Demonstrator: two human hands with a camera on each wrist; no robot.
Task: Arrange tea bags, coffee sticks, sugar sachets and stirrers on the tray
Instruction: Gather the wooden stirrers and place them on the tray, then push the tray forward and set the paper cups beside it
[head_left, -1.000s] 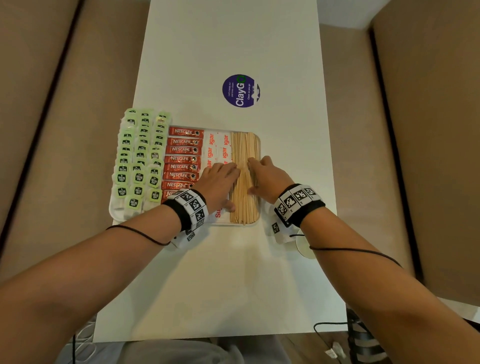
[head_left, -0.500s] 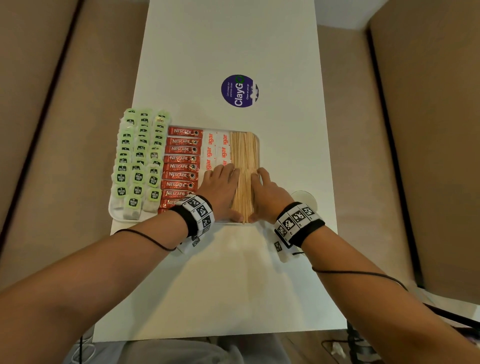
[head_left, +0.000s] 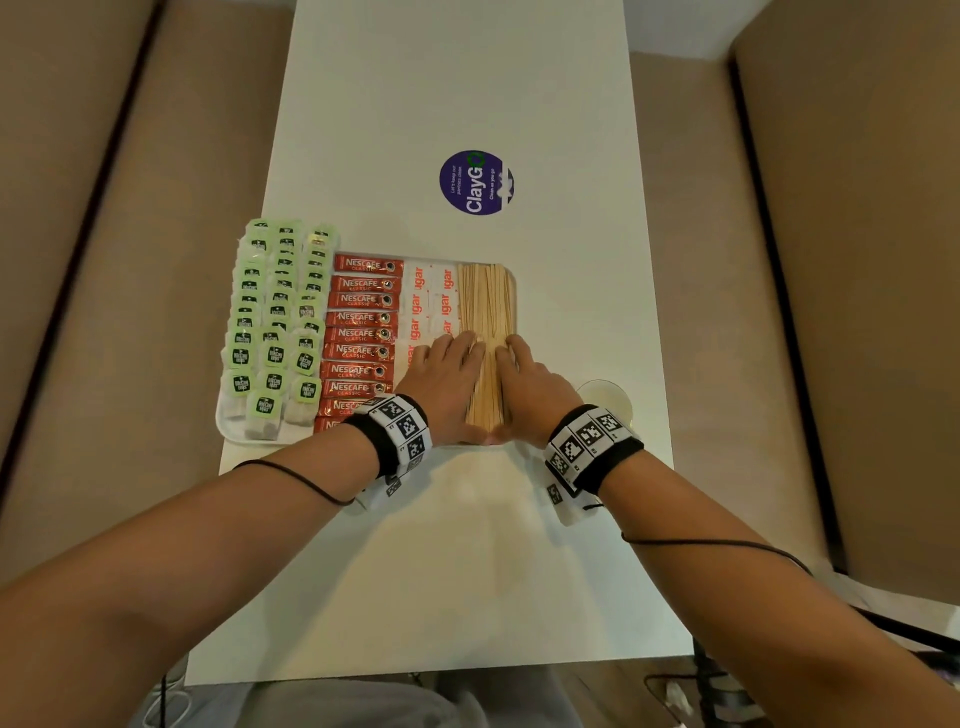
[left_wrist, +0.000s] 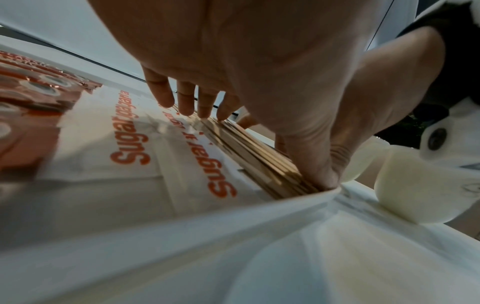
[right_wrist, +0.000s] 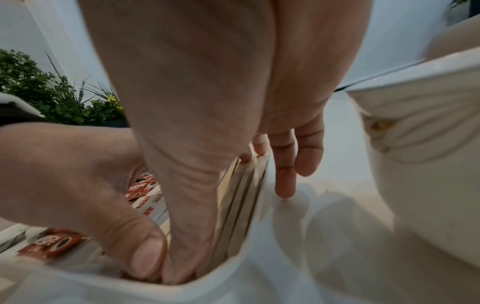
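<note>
Both hands flat, fingers straight: left hand (head_left: 447, 384) and right hand (head_left: 524, 387) press either side of the pale wooden stirrer bundle (head_left: 485, 322) between them, inside the white plastic tray (head_left: 228, 423).

**Four rows on one tray**

The tray (head_left: 228, 431) sits on the bench (head_left: 467, 571). The left grip (head_left: 447, 384) and right grip (head_left: 530, 389) flank the stirrers (head_left: 485, 306), touching them. Under and left of the left grip lie the sugar sachets (head_left: 431, 296), then the coffee sticks (head_left: 361, 332), then the tea bags (head_left: 275, 322) farthest left. Just right of the right grip, off the tray, stands a cup (head_left: 610, 402).
</note>
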